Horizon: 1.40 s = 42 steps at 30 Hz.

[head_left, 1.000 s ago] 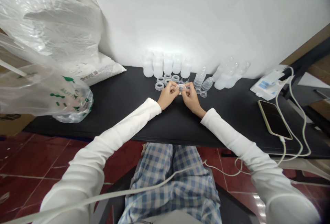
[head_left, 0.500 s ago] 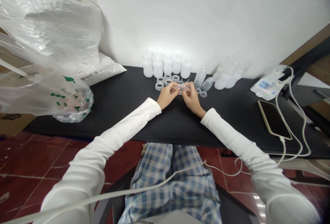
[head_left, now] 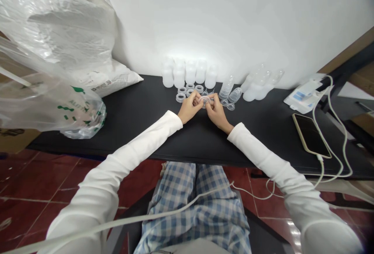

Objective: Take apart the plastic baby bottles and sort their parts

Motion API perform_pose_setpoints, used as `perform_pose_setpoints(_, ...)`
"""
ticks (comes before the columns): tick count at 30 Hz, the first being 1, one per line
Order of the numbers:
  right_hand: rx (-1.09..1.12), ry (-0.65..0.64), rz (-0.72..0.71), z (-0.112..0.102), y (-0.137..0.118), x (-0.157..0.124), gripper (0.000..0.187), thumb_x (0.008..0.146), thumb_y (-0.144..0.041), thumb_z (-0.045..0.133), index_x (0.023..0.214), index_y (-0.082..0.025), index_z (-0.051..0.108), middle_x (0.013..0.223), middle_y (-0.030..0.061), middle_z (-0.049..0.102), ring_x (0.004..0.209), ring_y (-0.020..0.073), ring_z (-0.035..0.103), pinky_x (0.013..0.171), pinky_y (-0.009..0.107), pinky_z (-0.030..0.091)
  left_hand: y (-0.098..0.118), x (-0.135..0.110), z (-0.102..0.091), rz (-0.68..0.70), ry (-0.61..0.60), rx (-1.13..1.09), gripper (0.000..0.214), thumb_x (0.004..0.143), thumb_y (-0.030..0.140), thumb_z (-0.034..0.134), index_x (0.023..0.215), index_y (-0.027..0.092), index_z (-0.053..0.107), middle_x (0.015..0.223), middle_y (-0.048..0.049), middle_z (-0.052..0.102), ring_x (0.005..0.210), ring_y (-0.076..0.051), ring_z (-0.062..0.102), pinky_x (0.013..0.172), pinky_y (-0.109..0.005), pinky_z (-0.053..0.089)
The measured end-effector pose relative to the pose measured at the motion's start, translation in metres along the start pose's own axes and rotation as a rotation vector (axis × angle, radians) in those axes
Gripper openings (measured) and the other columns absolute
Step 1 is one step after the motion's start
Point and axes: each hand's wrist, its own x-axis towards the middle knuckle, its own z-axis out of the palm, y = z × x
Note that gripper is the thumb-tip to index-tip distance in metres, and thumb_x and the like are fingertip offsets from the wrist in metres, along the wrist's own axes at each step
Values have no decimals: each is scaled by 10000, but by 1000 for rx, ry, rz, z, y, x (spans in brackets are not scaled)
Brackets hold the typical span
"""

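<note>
My left hand [head_left: 191, 106] and my right hand [head_left: 215, 110] pinch a clear bottle collar ring [head_left: 205, 99] from opposite sides, just above the black table. A small translucent piece seems to be with the ring, but fingers partly cover it. Left of the hands lie several loose collar rings [head_left: 180, 97]. Clear silicone nipples [head_left: 230, 106] sit close to the right fingers, and others are partly hidden behind the hands. A row of frosted baby bottles [head_left: 191, 73] stands upright behind the rings.
Clear bottle caps [head_left: 227, 87] stand stacked or tilted right of the hands, near more bottles [head_left: 257, 84] against the wall. A phone [head_left: 311, 135] with a white cable and a white power strip [head_left: 304, 96] lie at the right. Plastic bags [head_left: 82, 106] fill the left end.
The fingers of both hands have shifted slightly around the collar ring, which is tilted a little differently. Everything else stays in place.
</note>
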Motion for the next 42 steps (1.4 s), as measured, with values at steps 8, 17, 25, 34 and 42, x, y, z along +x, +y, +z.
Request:
perform_pose_setpoints(8, -57, 24, -40, -1, 3, 0, 335, 935, -573, 582, 961, -265, 452, 655, -45, 539, 518, 132, 440, 515, 287, 333, -1, 1, -1, -6, -31, -6, 232, 850, 388, 726, 870, 213, 573, 692, 30, 531, 646, -119, 498, 644, -258, 420)
perform_pose_setpoints(17, -38, -19, 1, -2, 10, 1, 332, 940, -568, 579, 950, -262, 449, 654, -45, 530, 523, 123, 442, 525, 278, 353, -2, 0, 0, 32, -29, 41, 259, 872, 350, 701, 782, 214, 501, 653, 37, 503, 605, -111, 459, 622, -262, 379)
perform_pose_setpoints(25, -43, -50, 0, -2, 6, 1, 388, 935, -622, 532, 926, -254, 408, 676, -50, 535, 508, 98, 397, 503, 264, 288, -11, 3, 1, 55, -39, 14, 376, 896, 499, 678, 788, 206, 469, 674, 36, 474, 608, -101, 448, 605, -258, 380)
perform_pose_setpoints(34, 43, -85, 62, -2, 5, 1, 414, 924, -643, 548, 976, -258, 402, 717, -46, 525, 640, 130, 540, 567, 263, 386, -14, 2, -2, 20, -72, -16, 335, 887, 490, 689, 886, 199, 524, 730, 26, 529, 657, -103, 499, 640, -248, 420)
perform_pose_setpoints(42, 72, -80, 43, -2, 4, 2, 418, 920, -644, 562, 945, -256, 410, 714, -49, 526, 585, 107, 495, 525, 257, 364, -11, 2, -4, 85, -85, 18, 378, 904, 552, 640, 844, 205, 501, 685, 34, 509, 628, -100, 475, 609, -244, 399)
